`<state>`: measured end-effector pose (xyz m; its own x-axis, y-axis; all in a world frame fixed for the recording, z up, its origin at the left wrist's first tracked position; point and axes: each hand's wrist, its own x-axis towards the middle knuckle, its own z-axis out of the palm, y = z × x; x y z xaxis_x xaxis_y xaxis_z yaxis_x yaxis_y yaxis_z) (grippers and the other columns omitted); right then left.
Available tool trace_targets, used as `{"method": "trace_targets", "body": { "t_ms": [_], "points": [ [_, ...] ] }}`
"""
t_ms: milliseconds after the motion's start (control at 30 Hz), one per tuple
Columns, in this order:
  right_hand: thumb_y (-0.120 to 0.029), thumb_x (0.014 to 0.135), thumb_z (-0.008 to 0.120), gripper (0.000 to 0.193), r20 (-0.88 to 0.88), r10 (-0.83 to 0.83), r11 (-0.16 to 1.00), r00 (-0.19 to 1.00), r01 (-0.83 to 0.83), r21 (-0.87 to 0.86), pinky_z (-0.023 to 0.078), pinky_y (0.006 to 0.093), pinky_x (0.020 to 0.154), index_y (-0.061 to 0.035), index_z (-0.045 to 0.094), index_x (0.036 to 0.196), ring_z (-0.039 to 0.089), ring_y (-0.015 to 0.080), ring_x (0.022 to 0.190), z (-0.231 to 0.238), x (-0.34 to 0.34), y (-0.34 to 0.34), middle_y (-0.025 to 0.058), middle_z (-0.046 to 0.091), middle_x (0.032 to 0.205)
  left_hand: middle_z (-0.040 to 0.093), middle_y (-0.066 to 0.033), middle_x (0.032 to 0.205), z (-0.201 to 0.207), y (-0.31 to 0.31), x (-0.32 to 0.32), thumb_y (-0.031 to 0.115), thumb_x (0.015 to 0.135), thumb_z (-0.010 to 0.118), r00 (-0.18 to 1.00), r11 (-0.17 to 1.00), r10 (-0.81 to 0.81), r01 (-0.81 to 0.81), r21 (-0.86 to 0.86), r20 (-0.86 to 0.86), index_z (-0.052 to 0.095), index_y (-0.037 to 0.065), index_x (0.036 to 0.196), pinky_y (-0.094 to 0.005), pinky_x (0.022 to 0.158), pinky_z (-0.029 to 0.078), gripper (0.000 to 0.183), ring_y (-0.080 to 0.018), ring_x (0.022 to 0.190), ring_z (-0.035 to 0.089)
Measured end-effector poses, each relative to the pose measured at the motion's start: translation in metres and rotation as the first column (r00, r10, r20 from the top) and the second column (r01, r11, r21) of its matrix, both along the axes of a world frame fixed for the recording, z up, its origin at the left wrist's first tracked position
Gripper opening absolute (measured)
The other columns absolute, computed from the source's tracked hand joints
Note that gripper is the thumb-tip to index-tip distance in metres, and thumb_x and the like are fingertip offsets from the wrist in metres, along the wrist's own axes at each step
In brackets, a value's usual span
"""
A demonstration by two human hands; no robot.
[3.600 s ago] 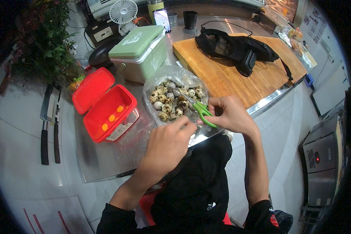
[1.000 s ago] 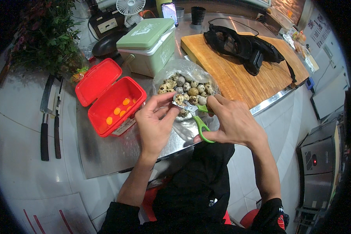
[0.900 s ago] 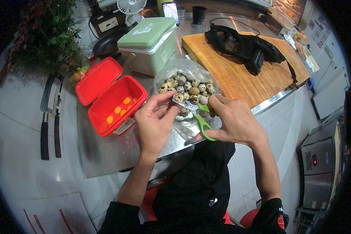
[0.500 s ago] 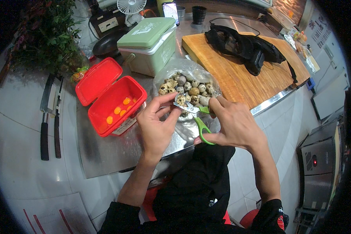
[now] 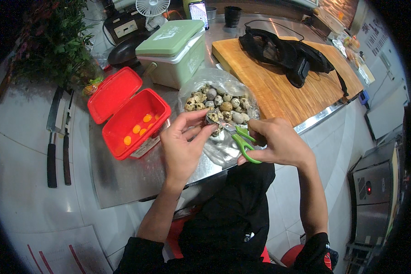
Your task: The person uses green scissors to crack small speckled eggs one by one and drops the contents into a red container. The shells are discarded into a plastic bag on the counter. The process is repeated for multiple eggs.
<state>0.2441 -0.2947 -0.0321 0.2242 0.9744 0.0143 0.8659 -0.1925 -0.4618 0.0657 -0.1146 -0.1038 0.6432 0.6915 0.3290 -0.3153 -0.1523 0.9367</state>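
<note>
Open red plastic tub (image 5: 134, 108) near the left edge of the bare steel counter (image 5: 109, 187): white side label (image 5: 146, 147), dark print, too oblique to read. Pale green plastic cooler box (image 5: 169, 71), nearer the counter's far edge: white lettering (image 5: 171, 31) across lid. Dark characters (image 5: 376, 34) on white wall past the counter's right edge, plus white-and-red mark (image 5: 327, 258) on right black cloth sleeve (image 5: 311, 252), both too small.

A stainless-steel table (image 5: 118, 185) carries an open red tub (image 5: 123, 116) at left, a clear bag of quail eggs (image 5: 212, 76) mid-table, a green cooler box (image 5: 171, 68) beyond, and a wooden chopping board (image 5: 242, 86) at right.
</note>
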Motion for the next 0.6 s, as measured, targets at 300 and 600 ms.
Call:
{"method": "trace_targets", "body": {
  "t_ms": [300, 600],
  "points": [
    [-0.044, 0.092, 0.091, 0.055, -0.346, 0.074, 0.997, 0.935, -0.066, 0.037, 0.042, 0.0424, 0.061, -0.0026, 0.057, 0.082, 0.054, 0.0253, 0.063, -0.007, 0.017, -0.002, 0.0076, 0.053, 0.066, 0.075, -0.0176, 0.126, -0.002, 0.002, -0.001, -0.013, 0.094, 0.08, 0.999, 0.999, -0.037, 0.038, -0.023, 0.027, 0.07, -0.008, 0.129, -0.0323, 0.1, 0.066, 0.037, -0.0205, 0.117, 0.075],
    [-0.042, 0.094, 0.09, 0.054, -0.281, -0.018, 0.999, 0.96, 0.031, 0.041, 0.04, 0.0422, 0.058, -0.0014, 0.057, 0.079, 0.049, 0.0219, 0.059, -0.006, 0.02, 0.0, 0.0086, 0.047, 0.063, 0.075, -0.0165, 0.127, 0.001, 0.004, -0.004, -0.009, 0.096, 0.081, 0.998, 0.995, -0.064, 0.064, -0.08, -0.002, 0.07, -0.007, 0.13, -0.0303, 0.097, 0.064, 0.036, -0.0183, 0.116, 0.074]
  ]
}}
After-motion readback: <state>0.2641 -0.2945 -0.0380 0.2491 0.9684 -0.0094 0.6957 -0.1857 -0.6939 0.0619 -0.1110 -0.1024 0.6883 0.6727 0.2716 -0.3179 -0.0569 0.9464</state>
